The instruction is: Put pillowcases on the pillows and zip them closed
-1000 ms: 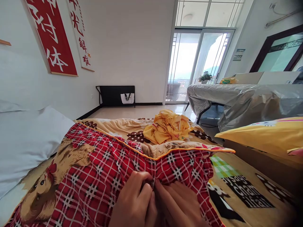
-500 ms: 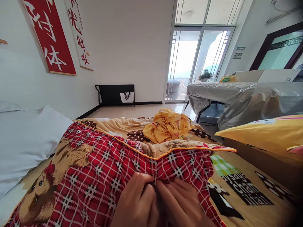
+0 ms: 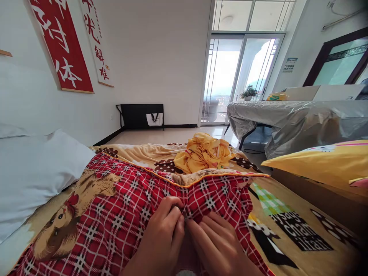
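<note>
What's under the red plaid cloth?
A patterned tan blanket shows past the right edge of the red plaid cloth. What's beneath its middle, around the left hand and right hand, is covered.

Head-worn view, facing forward, angled down

Red scroll (image 3: 63, 50): I read 付体, 10 o'clock.
White scroll (image 3: 97, 45): 光解难, just beside.
Bedcover's black patch (image 3: 301, 231): blurred "says", my 4 o'clock.

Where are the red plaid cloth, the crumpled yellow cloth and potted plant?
Red plaid cloth (image 3: 122, 218), head view: patterned surface.
Crumpled yellow cloth (image 3: 204, 153), head view: heap's middle.
Potted plant (image 3: 248, 91), head view: leaves.
</note>
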`<control>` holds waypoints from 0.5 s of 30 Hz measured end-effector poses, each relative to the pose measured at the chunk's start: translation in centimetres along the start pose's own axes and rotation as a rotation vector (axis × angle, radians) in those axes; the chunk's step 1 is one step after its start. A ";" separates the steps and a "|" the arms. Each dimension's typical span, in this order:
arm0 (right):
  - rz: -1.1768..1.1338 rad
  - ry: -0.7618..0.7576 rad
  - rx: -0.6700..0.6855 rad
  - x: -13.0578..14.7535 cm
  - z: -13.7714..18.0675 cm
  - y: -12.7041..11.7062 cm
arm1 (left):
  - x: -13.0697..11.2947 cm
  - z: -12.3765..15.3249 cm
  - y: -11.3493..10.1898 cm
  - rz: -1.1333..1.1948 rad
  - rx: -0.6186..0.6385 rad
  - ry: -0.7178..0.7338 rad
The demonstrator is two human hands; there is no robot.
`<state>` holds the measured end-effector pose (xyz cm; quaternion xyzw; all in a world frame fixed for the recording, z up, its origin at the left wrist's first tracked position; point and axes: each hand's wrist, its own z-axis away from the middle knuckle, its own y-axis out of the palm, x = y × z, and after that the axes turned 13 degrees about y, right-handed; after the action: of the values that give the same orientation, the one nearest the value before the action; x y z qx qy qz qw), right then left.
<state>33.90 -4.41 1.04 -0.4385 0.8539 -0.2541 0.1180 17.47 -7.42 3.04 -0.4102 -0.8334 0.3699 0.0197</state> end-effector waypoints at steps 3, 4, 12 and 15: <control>0.014 -0.002 -0.030 0.2 -0.3 0.0 | 0.2 -0.2 0.1 0.018 0.017 -0.028; 0.021 -0.007 -0.027 0.3 -0.4 -0.1 | 0.3 -0.3 0.1 0.019 0.018 -0.030; 0.028 -0.026 -0.010 1.3 -0.5 -0.5 | 1.1 -0.2 0.1 0.027 0.032 -0.062; 0.023 -0.041 0.001 1.6 -0.3 -0.6 | 1.5 -0.2 0.3 0.016 -0.002 -0.078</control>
<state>33.25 -5.90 1.67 -0.4337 0.8562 -0.2441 0.1384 16.79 -6.13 2.58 -0.4023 -0.8305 0.3850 -0.0162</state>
